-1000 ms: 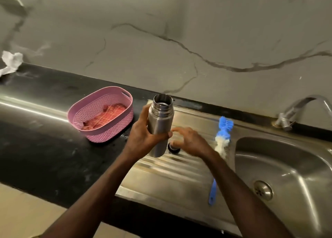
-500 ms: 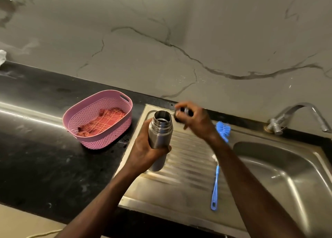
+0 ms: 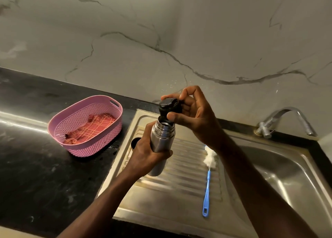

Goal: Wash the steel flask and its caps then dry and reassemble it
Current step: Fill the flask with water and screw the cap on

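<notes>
— From the head camera, what is the left hand (image 3: 147,157) doing?

— Its grip is wrapping around the lower body of the cylindrical brushed-steel flask (image 3: 161,140), fingers curling in front, holding it slightly tilted above the ribbed steel drainboard (image 3: 179,184).

— And the right hand (image 3: 194,115)?

— Its grip is pinching the black round inner cap (image 3: 168,105) between thumb and fingertips. The cap is sitting at the flask's open mouth, tilted; I cannot tell whether it is threading in.

— So the cap is lying above the left grip?

— Yes, at the top end, with the steel neck showing between the two hands.

— What else is lying around?

— A blue-handled bottle brush with a white sponge head (image 3: 207,182) is resting on the drainboard, right of the flask. A pink perforated plastic basket (image 3: 111,130) holding a red checked cloth (image 3: 91,128) is standing on the black table (image 3: 36,166). A dark round object (image 3: 134,142) is peeking out behind the left hand.
</notes>
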